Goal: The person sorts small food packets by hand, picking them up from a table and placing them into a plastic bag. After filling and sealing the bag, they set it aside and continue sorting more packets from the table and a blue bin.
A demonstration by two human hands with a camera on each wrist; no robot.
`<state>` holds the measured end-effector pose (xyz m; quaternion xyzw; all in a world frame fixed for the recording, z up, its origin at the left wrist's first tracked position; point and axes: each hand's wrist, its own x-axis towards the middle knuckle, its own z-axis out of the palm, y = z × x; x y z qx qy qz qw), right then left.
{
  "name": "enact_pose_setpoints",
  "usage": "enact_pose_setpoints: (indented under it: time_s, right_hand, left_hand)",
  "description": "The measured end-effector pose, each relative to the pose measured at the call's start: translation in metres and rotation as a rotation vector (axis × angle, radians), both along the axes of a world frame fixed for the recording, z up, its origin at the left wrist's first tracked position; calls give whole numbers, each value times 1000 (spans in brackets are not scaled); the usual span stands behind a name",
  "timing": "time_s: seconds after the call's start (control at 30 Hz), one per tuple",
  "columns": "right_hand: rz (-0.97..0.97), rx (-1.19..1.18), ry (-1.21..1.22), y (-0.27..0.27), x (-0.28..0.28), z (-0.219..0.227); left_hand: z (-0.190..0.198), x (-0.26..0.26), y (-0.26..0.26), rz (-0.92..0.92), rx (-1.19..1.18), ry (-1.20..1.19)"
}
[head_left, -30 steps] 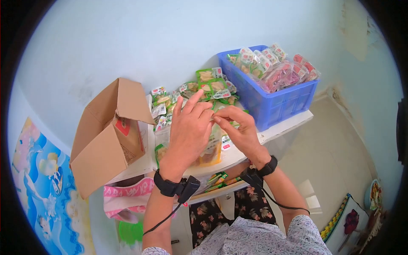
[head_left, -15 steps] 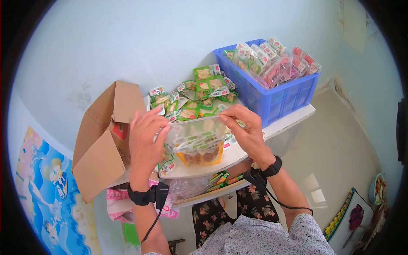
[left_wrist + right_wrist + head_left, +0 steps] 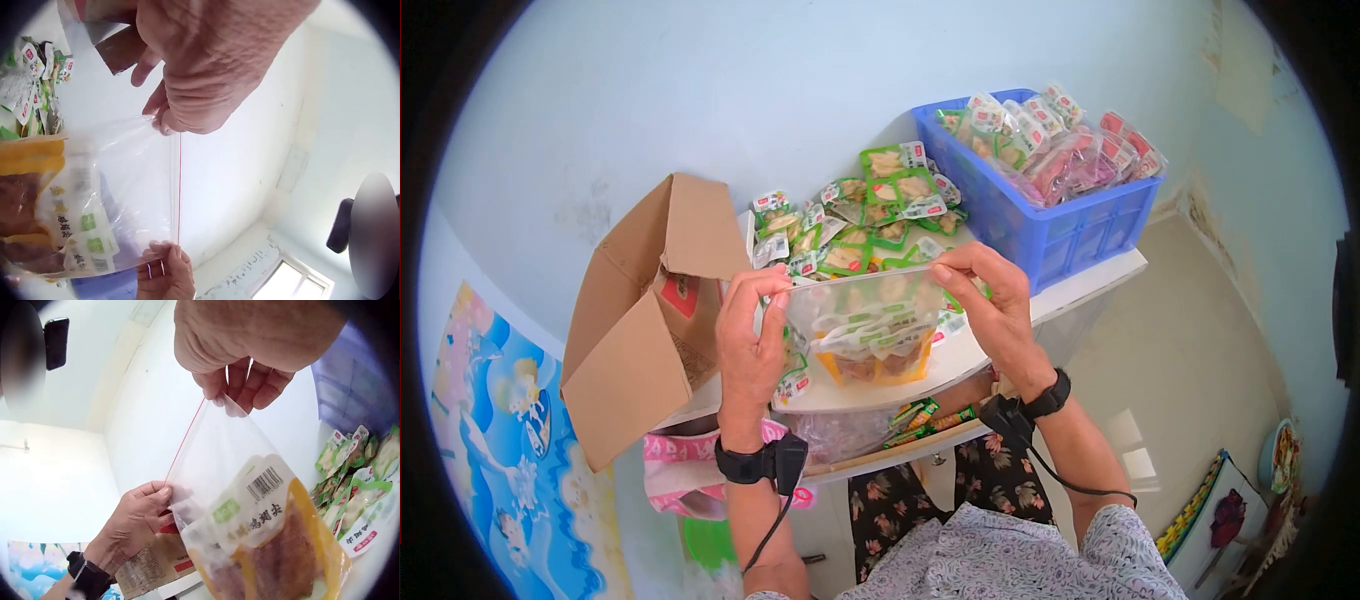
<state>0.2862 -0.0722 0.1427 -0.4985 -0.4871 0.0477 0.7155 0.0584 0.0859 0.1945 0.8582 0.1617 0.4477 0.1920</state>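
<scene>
A clear zip bag (image 3: 863, 308) with a red line along its top edge hangs stretched between both hands. Inside lie yellow-edged food packets (image 3: 275, 550) with brown contents. At one top corner the left hand (image 3: 750, 345) pinches the bag between thumb and fingers; in the left wrist view this hand (image 3: 206, 62) grips the corner from above. The right hand (image 3: 998, 318) pinches the opposite corner, as the right wrist view also shows, with the hand (image 3: 250, 344) above the bag.
Green-edged packets (image 3: 845, 250) lie piled on the white table (image 3: 1090, 285) behind the bag. An open cardboard box (image 3: 625, 375) stands at the left, a blue crate (image 3: 1090, 235) full of packets at the back right. Below the tabletop, a drawer (image 3: 880, 452) holds small packets and plastic.
The hands were close together over the table a second ago, then moved apart, the left one leftward, with the bag's top edge stretched between them. Lately the left hand's fingers have closed more on the corner.
</scene>
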Motion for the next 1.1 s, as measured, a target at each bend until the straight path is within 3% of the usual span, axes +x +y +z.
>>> enact_pose_setpoints:
  time_s: [0.17,0.33,0.4,0.57,0.67,0.77,1.0,1.1]
  right_hand:
    - [36,17,-50,4,-7,1]
    - [231,-239,23,10,-3,-28]
    - [273,-337,45,14,2,-37]
    - [254,-314,25,14,-4,-30]
    - [253,-327,22,14,-4,-29]
    - [252,-325,24,17,-4,-31]
    - [240,-422,139,21,-2,-33]
    - [234,-471,304,21,-5,-31]
  left_hand:
    - [-17,-2,9,-44,-92,-63]
    - [-21,-1,7,-135,-221,-131]
    - [-29,-1,10,-193,-320,-166]
    - [-49,3,-10,-394,-682,-315]
    - [-80,5,0,-419,-758,-213]
    - [-87,4,0,-289,-730,-125]
    - [-85,10,-11,-219,-796,-255]
    - [-79,12,-20,-168,-806,-311]
